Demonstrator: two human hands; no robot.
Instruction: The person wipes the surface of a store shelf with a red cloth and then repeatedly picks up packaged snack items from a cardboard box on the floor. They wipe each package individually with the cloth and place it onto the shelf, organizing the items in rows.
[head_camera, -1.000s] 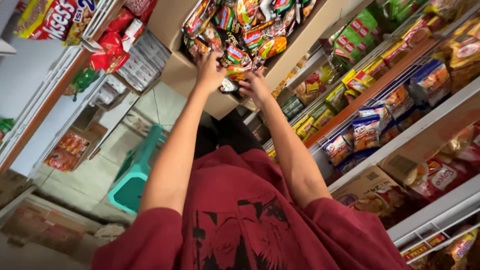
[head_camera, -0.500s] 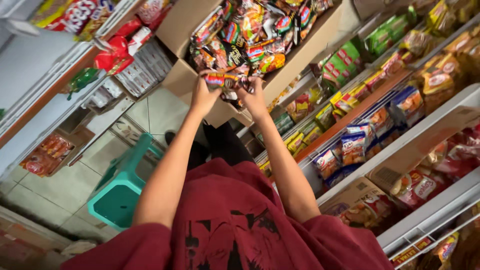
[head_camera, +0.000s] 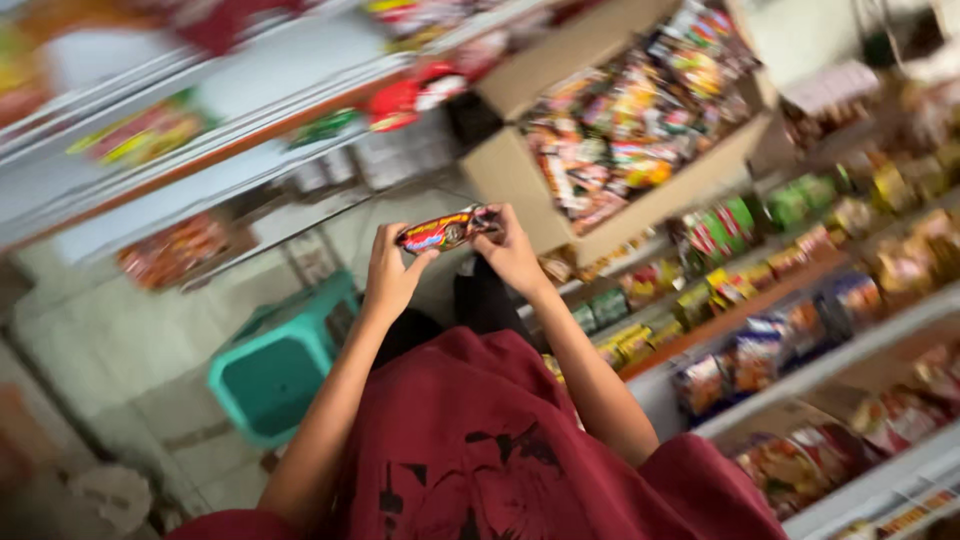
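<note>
Left hand (head_camera: 392, 268) raised, fingers clamped on left end of red snack packet (head_camera: 447, 229). Right hand (head_camera: 512, 252) closed on packet's right end. Packet held level between both hands, clear of cardboard box (head_camera: 520, 175), which sits just beyond, packed with mixed colourful packets. Shelves (head_camera: 800, 370) of packaged goods at right. Teal plastic stool (head_camera: 275, 370) on tiled floor below left arm. View blurred; packet detail unreadable.

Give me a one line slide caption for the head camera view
Both hands, left hand and right hand, hold a red snack packet below an open cardboard box of packets, beside stocked shop shelves.
</note>
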